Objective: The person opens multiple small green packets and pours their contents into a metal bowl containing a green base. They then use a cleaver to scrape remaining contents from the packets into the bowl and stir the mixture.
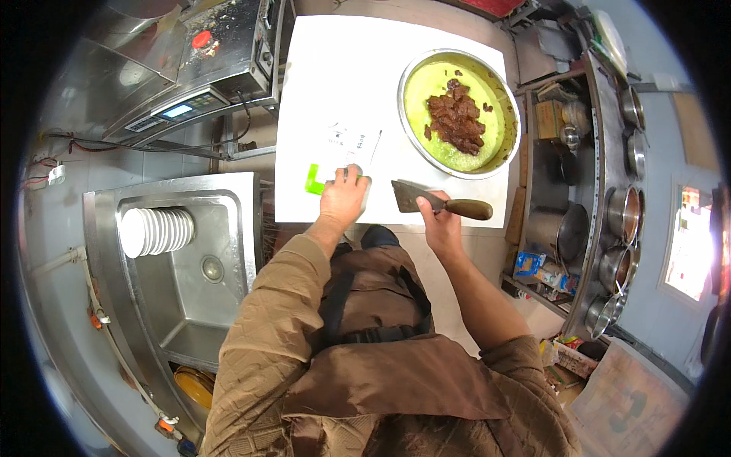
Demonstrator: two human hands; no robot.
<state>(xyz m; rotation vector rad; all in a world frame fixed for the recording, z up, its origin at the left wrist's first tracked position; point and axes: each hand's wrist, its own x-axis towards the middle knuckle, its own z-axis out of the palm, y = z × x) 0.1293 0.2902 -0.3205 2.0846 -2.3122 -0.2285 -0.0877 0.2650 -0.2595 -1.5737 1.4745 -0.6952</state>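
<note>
My left hand (pixel 342 197) lies over the near part of a white printed packet (pixel 345 140) with a green corner, on the white tabletop (pixel 337 74). Its fingers are bent and the thumb is hidden, so whether it grips the packet is unclear. In my right hand (pixel 444 228) is a flat metal scraper with a wooden handle (pixel 469 209). I hold it near where blade and handle meet, above the table's near edge, with the blade pointing left. Beyond the scraper stands a large metal basin (pixel 404 117) of light green mixture (pixel 420 85), with a dark brown paste lump (pixel 457 120) on top.
A steel sink (pixel 211 308) to my left contains a row of white plates (pixel 157 231). A steel machine (pixel 228 51) with a lit panel stands beyond it. On the right, a metal rack (pixel 605 148) carries several pots (pixel 622 211), with a large pot (pixel 571 234) below.
</note>
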